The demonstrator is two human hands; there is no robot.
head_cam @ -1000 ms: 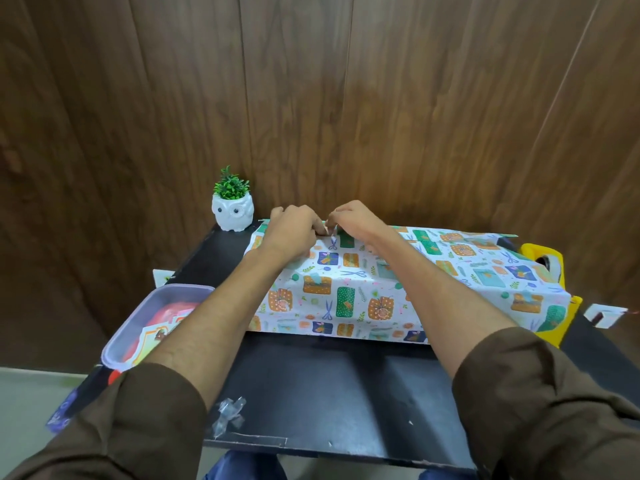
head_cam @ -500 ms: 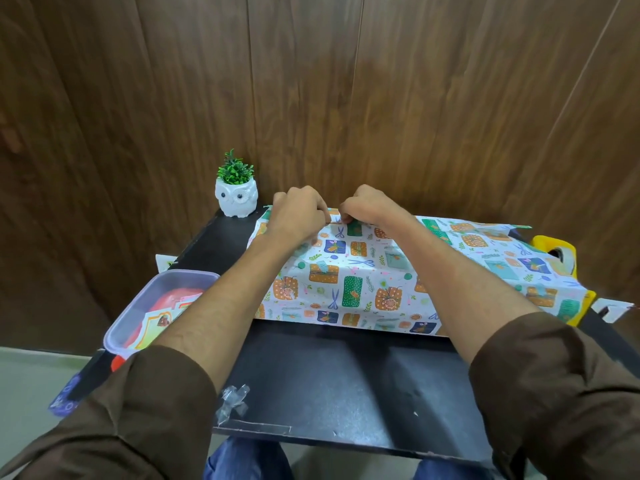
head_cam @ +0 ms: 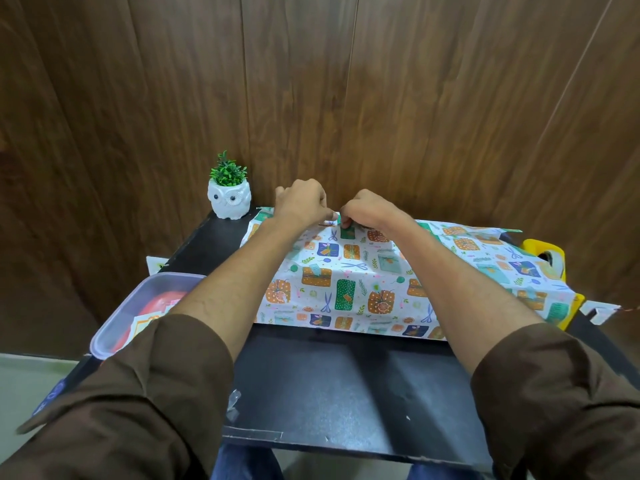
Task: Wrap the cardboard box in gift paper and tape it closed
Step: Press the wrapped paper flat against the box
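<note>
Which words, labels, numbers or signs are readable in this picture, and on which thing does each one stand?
No text can be read for certain.
Blue item at the lower left: white letters, too blurred to read.
Gift paper: only pictures of parcels and scissors, no words.
Card in the tub: printed pattern, no legible text.
</note>
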